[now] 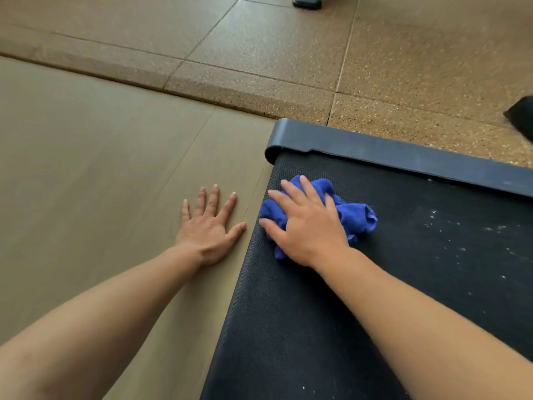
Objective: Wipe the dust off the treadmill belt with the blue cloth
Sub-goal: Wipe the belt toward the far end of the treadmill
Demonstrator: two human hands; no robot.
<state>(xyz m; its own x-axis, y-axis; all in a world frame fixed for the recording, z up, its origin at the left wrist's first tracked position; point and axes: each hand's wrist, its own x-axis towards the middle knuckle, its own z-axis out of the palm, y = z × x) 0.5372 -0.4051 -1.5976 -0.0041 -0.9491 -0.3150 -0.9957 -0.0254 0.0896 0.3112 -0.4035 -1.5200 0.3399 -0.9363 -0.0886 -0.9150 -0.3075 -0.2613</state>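
cloth (354, 216) on belt (403, 269), floor mat (86, 168) left

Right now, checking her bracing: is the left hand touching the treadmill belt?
Apart. The head view shows the left hand flat on the floor, a floor strip separating it from the treadmill belt.

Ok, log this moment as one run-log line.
left hand flat on tan floor mat | right hand pressing crumpled blue cloth on black treadmill belt | white dust specks remain right
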